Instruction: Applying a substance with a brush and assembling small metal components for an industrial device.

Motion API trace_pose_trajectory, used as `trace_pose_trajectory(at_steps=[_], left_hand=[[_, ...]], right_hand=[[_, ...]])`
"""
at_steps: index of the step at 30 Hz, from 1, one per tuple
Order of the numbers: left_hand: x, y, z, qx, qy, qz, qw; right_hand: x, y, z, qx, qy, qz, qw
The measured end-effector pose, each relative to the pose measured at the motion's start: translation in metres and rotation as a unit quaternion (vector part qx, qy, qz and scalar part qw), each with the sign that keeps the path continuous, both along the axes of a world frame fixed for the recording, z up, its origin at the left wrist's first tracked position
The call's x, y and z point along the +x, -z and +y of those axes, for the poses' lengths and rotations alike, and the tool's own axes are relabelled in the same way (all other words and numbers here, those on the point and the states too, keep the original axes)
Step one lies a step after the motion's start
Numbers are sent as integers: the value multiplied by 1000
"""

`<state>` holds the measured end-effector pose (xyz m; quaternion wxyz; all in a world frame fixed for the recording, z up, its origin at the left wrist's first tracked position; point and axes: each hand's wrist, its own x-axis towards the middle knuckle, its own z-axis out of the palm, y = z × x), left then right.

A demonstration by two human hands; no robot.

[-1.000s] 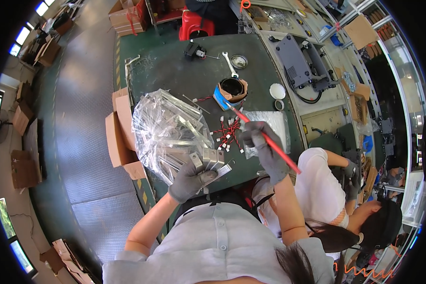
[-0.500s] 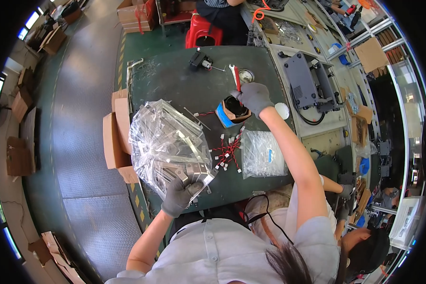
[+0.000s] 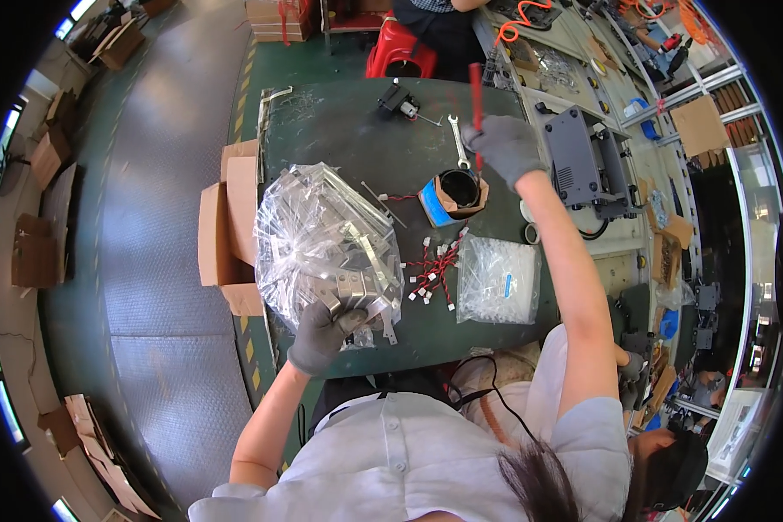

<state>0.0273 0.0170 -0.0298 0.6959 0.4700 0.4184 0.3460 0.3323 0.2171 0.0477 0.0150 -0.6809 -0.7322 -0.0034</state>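
My left hand (image 3: 319,337), in a grey glove, is closed around the near end of several flat silver metal brackets (image 3: 350,285). These lie on a clear plastic bag (image 3: 300,222) full of similar metal parts. My gloved right hand (image 3: 506,150) grips a long, slim red tool (image 3: 476,96), upright beside a cut-open carton with a dark round container (image 3: 458,186) inside; its exact kind is unclear. Just left of that hand is a silver wrench (image 3: 458,142), apart from the fingers. Red wires with white connectors (image 3: 433,268) lie between the bag and a clear packet of white pieces (image 3: 498,283).
A small black motor-like part (image 3: 399,101) lies at the table's far side. An open cardboard box (image 3: 226,226) stands against the left edge. To the right, a grey machine housing (image 3: 574,157) sits on the bench. Another person's gloved hand (image 3: 632,365) shows at lower right.
My right hand has lifted and shifted right with the red tool. The wrench, previously at its fingers, now stands apart. My left hand stays at the brackets. The whole view has shifted slightly.
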Motion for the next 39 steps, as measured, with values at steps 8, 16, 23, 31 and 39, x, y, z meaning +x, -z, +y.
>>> trace_pose_trajectory(at_steps=[8, 16, 23, 31, 39], left_hand=[[-21, -22, 6, 19, 107, -23, 994], [-21, -52, -1, -10, 169, -73, 983], [-28, -59, -8, -23, 154, -89, 984], [-31, -60, -13, -8, 150, -110, 983], [-37, -55, -13, -7, 178, -95, 979]], right_hand=[[-4, -66, -143, 72, 171, 660, 728], [-36, -69, -197, 7, 117, 694, 710], [-40, -65, -204, -5, 88, 685, 723], [-46, -69, -206, -2, 101, 674, 732], [-29, -68, -201, 24, 100, 685, 721]])
